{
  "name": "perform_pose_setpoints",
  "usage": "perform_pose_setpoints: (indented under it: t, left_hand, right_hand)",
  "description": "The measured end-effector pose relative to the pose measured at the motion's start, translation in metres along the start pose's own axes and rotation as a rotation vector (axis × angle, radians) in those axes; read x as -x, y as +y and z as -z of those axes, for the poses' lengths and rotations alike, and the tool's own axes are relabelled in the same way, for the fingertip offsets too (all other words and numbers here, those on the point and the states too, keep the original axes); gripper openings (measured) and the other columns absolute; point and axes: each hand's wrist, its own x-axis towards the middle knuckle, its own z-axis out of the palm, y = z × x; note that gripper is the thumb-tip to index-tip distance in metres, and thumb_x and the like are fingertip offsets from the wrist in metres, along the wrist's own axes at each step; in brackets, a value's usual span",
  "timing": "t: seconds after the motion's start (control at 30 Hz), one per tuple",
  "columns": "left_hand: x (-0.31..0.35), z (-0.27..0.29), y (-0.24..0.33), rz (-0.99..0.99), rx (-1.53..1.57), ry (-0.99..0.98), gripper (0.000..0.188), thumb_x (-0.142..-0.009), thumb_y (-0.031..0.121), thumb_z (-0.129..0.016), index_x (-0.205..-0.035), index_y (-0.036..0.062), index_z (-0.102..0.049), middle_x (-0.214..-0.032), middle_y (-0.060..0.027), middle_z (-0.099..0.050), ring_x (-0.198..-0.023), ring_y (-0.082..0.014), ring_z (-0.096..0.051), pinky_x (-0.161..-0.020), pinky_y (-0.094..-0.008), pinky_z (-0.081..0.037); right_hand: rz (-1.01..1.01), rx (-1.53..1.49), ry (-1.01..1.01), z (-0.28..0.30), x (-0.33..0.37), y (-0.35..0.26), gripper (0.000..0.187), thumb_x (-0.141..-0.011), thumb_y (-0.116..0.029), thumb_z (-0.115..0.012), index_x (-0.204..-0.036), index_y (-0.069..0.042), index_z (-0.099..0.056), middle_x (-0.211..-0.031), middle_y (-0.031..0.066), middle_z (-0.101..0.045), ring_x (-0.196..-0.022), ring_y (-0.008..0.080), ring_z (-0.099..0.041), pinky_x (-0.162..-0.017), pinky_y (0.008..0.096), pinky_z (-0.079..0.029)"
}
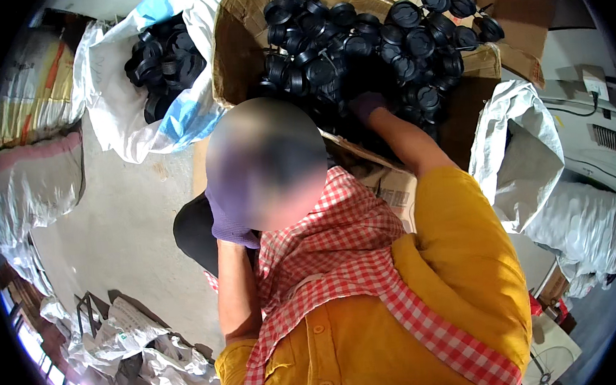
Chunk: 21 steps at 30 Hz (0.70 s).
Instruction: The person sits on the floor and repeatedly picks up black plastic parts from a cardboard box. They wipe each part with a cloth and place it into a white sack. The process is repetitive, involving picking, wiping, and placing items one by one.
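Box (233, 56) open above, black parts (357, 46) within

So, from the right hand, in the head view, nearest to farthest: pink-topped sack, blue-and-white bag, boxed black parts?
1. Black parts: beside the right hand.
2. Blue-and-white bag: left.
3. Pink-topped sack: far left.

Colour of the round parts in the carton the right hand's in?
Black round parts; best seen in the head view, the only one.
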Motion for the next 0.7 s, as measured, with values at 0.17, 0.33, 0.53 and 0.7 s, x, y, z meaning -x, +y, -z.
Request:
perform_pose_setpoints:
  t: [0.17, 0.33, 0.53, 0.7]
  left_hand:
    - [-0.004, -0.026, 0.017, 0.037, 0.007, -0.129, 0.045, -0.08, 0.001, -0.064, -0.123, -0.0002, -0.053, -0.124, -0.0093, -0.053, -0.109, -0.0157, -0.052, -0.09, -0.0271, -0.043]
    - [0.013, -0.028, 0.04, -0.174, -0.241, -0.24, 0.04, -0.082, 0.002, -0.061, -0.121, 0.0003, -0.054, -0.122, -0.0103, -0.055, -0.109, -0.0172, -0.052, -0.091, -0.0284, -0.043]
    - [0.024, -0.029, 0.027, 0.139, 0.178, -0.153, 0.034, -0.085, 0.0, -0.055, -0.118, -0.0039, -0.055, -0.111, -0.0074, -0.057, -0.098, -0.0147, -0.054, -0.088, -0.0261, -0.043]
    - [0.019, -0.033, 0.031, -0.058, 0.037, -0.124, 0.034, -0.085, 0.003, -0.058, -0.117, -0.0026, -0.056, -0.109, -0.0082, -0.059, -0.099, -0.0143, -0.054, -0.087, -0.026, -0.044]
  right_hand:
    - [-0.07, 0.089, 0.086, 0.001, 0.033, 0.007, 0.03, -0.086, -0.028, -0.047, -0.106, -0.016, -0.066, -0.113, 0.0144, -0.062, -0.101, 0.0329, -0.061, -0.086, 0.0452, -0.047]
    - [0.037, -0.085, 0.047, 0.011, 0.038, 0.01, 0.03, -0.084, -0.023, -0.048, -0.106, -0.013, -0.065, -0.112, 0.0179, -0.062, -0.103, 0.0341, -0.059, -0.088, 0.0432, -0.046]
    - [0.221, -0.415, 0.116, 0.065, 0.109, 0.028, 0.034, -0.08, -0.023, -0.052, -0.107, -0.006, -0.063, -0.108, 0.0188, -0.062, -0.099, 0.0362, -0.059, -0.086, 0.043, -0.046]
    - [0.093, -0.564, 0.308, 0.034, 0.111, 0.042, 0.032, -0.081, -0.026, -0.05, -0.104, -0.007, -0.063, -0.107, 0.0188, -0.062, -0.1, 0.0361, -0.059, -0.086, 0.0444, -0.046]
